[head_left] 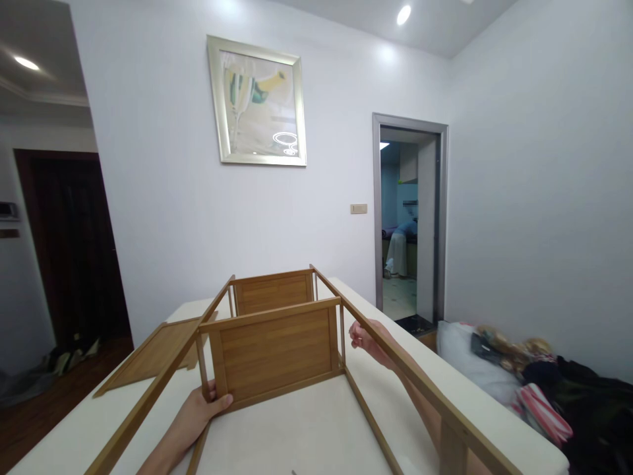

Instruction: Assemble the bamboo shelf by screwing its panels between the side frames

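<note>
A wooden shelf frame (398,359) lies on its side on a white table (281,429), its long rails running away from me. Across it stands a panelled wooden shelf board (279,349), upright between the rails. My left hand (202,406) grips the near lower left corner of this board, thumb on its face and fingers round the post beside it. Just outside the right rail, my right hand (368,338) is closed, its fingers curled together close to the board's right end; what they hold, if anything, cannot be made out. The right rail partly covers that forearm.
A second shelf board (274,293) stands at the frame's far end. Another wooden panel (155,353) lies flat on the table's left. Bags and clothes (514,369) are heaped beyond the right edge. A doorway (403,231) opens in the wall ahead, right of a framed picture (260,99).
</note>
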The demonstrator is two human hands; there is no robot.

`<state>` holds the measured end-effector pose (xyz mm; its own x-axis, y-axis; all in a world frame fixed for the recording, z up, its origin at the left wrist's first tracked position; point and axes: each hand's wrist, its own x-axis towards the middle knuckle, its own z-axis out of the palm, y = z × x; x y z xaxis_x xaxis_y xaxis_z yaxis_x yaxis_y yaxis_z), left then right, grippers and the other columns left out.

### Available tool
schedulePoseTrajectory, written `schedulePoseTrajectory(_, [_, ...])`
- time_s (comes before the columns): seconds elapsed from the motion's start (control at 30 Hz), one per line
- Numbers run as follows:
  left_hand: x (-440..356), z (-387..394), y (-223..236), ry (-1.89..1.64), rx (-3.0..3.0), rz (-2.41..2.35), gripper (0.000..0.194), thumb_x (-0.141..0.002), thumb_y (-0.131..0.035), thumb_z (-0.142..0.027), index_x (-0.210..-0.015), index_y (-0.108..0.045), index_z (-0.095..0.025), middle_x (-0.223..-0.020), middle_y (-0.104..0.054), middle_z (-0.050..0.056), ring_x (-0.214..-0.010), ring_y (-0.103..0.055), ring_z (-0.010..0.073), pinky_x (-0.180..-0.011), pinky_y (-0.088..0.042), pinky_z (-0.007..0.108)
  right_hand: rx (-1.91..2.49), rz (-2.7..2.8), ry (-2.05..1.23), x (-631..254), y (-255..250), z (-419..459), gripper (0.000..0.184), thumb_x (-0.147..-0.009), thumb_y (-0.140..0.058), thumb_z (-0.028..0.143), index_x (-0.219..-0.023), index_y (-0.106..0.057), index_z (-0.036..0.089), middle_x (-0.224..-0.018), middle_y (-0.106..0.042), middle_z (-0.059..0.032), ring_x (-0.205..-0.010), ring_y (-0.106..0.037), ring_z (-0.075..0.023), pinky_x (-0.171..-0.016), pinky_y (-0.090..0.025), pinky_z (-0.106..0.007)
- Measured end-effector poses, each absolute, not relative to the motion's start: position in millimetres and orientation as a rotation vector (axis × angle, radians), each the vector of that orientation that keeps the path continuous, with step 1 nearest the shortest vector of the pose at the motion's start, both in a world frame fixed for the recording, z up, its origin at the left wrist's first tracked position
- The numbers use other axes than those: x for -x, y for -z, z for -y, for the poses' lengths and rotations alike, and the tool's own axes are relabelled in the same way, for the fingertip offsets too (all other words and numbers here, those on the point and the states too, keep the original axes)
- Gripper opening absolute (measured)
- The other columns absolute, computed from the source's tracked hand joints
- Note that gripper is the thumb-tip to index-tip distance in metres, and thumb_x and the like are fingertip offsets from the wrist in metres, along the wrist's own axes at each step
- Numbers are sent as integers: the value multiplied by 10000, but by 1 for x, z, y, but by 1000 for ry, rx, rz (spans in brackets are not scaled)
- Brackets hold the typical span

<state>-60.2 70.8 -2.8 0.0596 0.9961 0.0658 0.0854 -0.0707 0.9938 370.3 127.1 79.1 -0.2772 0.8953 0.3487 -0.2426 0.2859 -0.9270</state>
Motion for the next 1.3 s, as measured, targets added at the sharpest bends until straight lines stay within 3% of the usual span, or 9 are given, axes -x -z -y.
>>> schedulePoseTrajectory(0.33, [61,-73,5,-1173,-1354,-1190,453,-629,-805,-465,-1020,-716,-254,-1070,-746,53,-1069,-665,312,-978,-512,414,553,1108,-1047,-353,-97,-159,353,-699,-762,498,-774,-573,209,-884,-694,-18,-779,-652,-161,-827,-537,-362])
schedulePoseTrajectory(0.63, [62,-72,5,-1186,-1337,-1185,511,-650,-801,-452,-1054,-691,-159,-1058,-745,101,-1054,-668,333,-971,-509,440,452,1034,-1107,-337,-103,-159,361,-680,-789,496,-720,-581,203,-924,-723,-43,-793,-682,-196,-826,-570,-411])
schedulePoseTrajectory(0.9, [59,-69,1,-1188,-1303,-1191,491,-631,-816,-445,-1020,-703,-168,-1032,-752,99,-1040,-673,341,-961,-512,451,453,1029,-1128,-335,-104,-156,318,-694,-785,472,-737,-633,196,-896,-718,-45,-785,-673,-189,-757,-581,-367])
schedulePoseTrajectory(1.3, [57,-67,-3,-1193,-1299,-1177,536,-635,-817,-427,-1072,-690,-143,-1088,-734,111,-1073,-657,342,-961,-516,445,458,1134,-1166,-343,-111,-155,301,-711,-774,477,-768,-677,197,-858,-708,-53,-832,-658,-218,-802,-574,-424])
